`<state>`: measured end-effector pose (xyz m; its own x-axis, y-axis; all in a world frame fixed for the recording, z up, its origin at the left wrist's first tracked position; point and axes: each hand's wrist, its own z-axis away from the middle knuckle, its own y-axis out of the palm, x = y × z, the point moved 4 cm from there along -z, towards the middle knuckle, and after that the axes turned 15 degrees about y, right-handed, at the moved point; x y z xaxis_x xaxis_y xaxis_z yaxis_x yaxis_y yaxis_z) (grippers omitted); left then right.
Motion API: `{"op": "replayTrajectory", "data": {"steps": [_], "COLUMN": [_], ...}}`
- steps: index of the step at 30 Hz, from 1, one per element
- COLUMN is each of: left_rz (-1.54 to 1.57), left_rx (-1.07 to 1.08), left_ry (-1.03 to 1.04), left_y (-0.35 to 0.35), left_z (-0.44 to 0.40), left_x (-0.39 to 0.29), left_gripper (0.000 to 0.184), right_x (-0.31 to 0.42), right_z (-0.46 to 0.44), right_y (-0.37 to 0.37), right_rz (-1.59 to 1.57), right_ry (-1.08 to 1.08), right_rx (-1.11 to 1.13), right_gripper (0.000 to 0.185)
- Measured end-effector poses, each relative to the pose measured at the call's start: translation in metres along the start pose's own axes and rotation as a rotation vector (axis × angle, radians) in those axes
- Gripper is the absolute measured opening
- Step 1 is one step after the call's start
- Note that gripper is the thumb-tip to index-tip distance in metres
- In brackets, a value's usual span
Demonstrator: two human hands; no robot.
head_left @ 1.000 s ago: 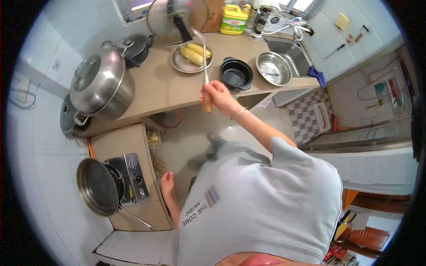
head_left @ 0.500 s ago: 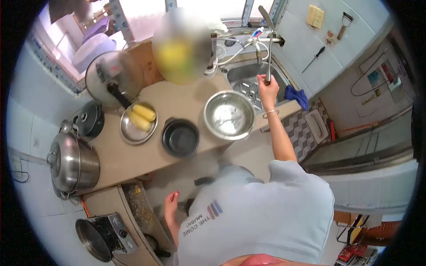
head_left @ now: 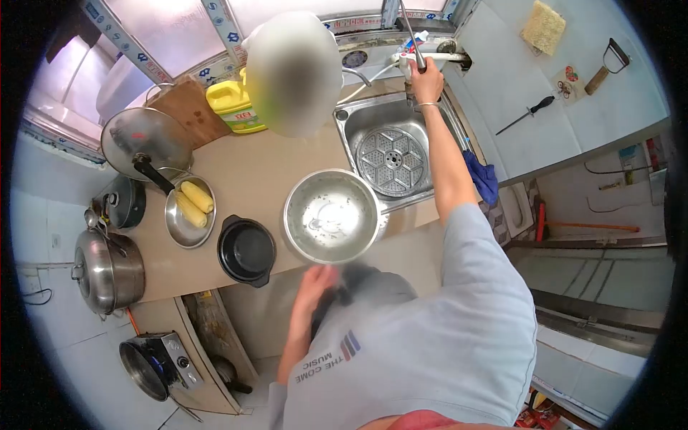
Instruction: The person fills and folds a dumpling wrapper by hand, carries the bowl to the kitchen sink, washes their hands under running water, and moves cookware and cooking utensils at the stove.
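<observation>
My right hand (head_left: 426, 82) is closed around the handle of a metal spatula (head_left: 411, 32), reaching over the back of the sink (head_left: 345, 140) beside the tap. The spatula points up toward the window, its upper end out of view. My left hand (head_left: 314, 283) is just in front of the large metal bowl (head_left: 295, 233); its fingertips are blurred, so their grip is unclear. Some liquid or wet shine shows in the bowl, which stands at the counter's edge left of the sink. A round perforated steamer plate (head_left: 393, 163) lies in the sink.
Left of the bowl stand a black pot (head_left: 247, 251) and a metal dish (head_left: 188, 235) with two corn cobs (head_left: 195, 201). A glass lid (head_left: 125, 140), a yellow jug (head_left: 233, 104) and a steel pot (head_left: 115, 269) line the counter. A blue cloth (head_left: 480, 177) hangs right of the sink.
My right hand has moved with the spatula toward the back of the sink, near the tap. My left hand has come up toward the bowl's front rim. The camera view has shifted.
</observation>
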<state>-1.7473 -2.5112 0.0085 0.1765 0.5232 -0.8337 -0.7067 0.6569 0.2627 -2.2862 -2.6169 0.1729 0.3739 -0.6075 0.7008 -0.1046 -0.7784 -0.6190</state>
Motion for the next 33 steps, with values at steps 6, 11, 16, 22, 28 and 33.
{"op": "replayTrajectory", "data": {"steps": [6,11,16,22,28,33], "left_rz": [0.209,0.393,0.472,0.545,0.539,0.522], "left_rx": [-0.062,-0.196,-0.259,-0.389,-0.431,-0.401], "left_ry": [0.058,0.066,0.196,0.324,0.353,0.405], "left_y": [0.031,0.033,0.039,0.030,0.029,0.034], "left_z": [0.001,-0.004,-0.006,-0.012,0.005,0.022], "left_x": [-0.020,-0.009,-0.026,-0.046,-0.047,-0.059], "left_gripper": [0.031,0.031,0.027,0.021,0.025,0.023], "right_x": [-0.010,-0.048,-0.093,-0.150,-0.178,-0.201], "right_z": [-0.003,0.045,0.085,0.144,0.210,0.201], "right_y": [-0.003,-0.056,-0.120,-0.145,-0.169,-0.133], "right_rz": [-0.189,-0.314,-0.154,-0.276,-0.116,-0.233], "right_ry": [-0.026,-0.186,-0.093,0.112,0.710,1.030], "right_rx": [-0.074,0.005,0.169,0.504,1.057,1.244], "right_gripper": [0.037,0.036,0.037,0.034,0.040,0.050]}}
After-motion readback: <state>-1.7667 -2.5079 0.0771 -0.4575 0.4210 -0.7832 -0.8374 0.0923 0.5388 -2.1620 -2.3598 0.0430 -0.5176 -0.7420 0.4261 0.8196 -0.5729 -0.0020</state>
